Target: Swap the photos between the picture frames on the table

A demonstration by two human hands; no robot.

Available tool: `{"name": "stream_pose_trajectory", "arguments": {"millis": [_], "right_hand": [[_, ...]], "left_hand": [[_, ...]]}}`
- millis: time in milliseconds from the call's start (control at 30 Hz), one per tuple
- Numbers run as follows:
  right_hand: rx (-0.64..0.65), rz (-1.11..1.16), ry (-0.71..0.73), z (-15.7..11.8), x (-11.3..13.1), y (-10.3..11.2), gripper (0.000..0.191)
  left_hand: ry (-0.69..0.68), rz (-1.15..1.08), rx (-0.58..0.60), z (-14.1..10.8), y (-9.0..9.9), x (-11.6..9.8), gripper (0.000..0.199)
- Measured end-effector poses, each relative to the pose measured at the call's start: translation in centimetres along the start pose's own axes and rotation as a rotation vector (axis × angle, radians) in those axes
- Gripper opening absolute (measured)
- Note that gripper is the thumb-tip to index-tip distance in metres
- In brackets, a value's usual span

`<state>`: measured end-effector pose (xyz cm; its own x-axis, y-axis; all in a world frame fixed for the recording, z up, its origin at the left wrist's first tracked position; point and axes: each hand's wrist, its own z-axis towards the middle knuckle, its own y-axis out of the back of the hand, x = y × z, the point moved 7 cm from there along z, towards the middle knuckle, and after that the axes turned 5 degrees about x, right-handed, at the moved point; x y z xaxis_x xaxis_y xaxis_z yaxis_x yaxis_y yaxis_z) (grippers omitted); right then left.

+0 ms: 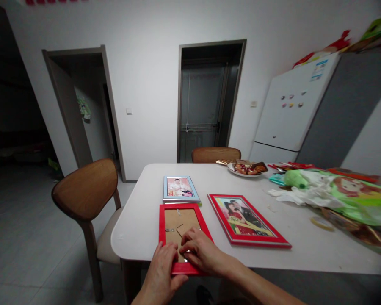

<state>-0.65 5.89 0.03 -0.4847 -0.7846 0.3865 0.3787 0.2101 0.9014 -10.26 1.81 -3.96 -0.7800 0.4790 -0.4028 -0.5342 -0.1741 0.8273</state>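
A red picture frame (162, 231) lies face down at the near edge of the table, its brown backing board (173, 220) facing up. Small metal clips show at its edges, and a thin stand piece sits near the middle. My left hand (163, 267) grips the frame's lower left corner, thumb on the near edge. Over the lower part of the backing, my right hand (201, 250) has its fingers curled and pressed at a shiny metal clip (186, 256); its fingers partly hide the clip. A second red picture frame (247, 220) lies photo up to the right.
Beyond my hands lies a light blue picture frame (180, 188), photo up. A plate (246, 173) of food stands farther back. Green packaging and white tissue (300, 197) cover the table's right side. Wooden chairs (87, 190) stand left and behind; a refrigerator (288, 110) is at the right.
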Motion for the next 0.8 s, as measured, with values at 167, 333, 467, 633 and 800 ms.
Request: {"name": "stream_pose_trajectory", "arguments": {"millis": [167, 333, 467, 633, 800], "right_hand": [[-0.001, 0.004, 0.029, -1.3, 1.1, -0.2, 0.021], [0.010, 0.032, 0.019, -1.1, 0.7, -0.4, 0.020], [0.060, 0.090, -0.017, -0.2, -0.7, -0.5, 0.016], [0.103, 0.150, 0.003, -0.2, -0.8, -0.2, 0.017], [0.042, 0.117, 0.053, -0.9, -0.2, -0.1, 0.023]], "left_hand": [[0.019, 0.009, -0.053, -0.4, -0.1, 0.5, 0.060], [0.003, 0.022, -0.036, -0.4, -0.1, 0.6, 0.060], [-0.013, 0.038, -0.005, -0.2, 0.2, 0.2, 0.057], [-0.027, 0.038, -0.001, -0.2, 0.1, 0.1, 0.061], [-0.018, 0.023, 0.024, -0.2, 0.1, -0.1, 0.066]]}}
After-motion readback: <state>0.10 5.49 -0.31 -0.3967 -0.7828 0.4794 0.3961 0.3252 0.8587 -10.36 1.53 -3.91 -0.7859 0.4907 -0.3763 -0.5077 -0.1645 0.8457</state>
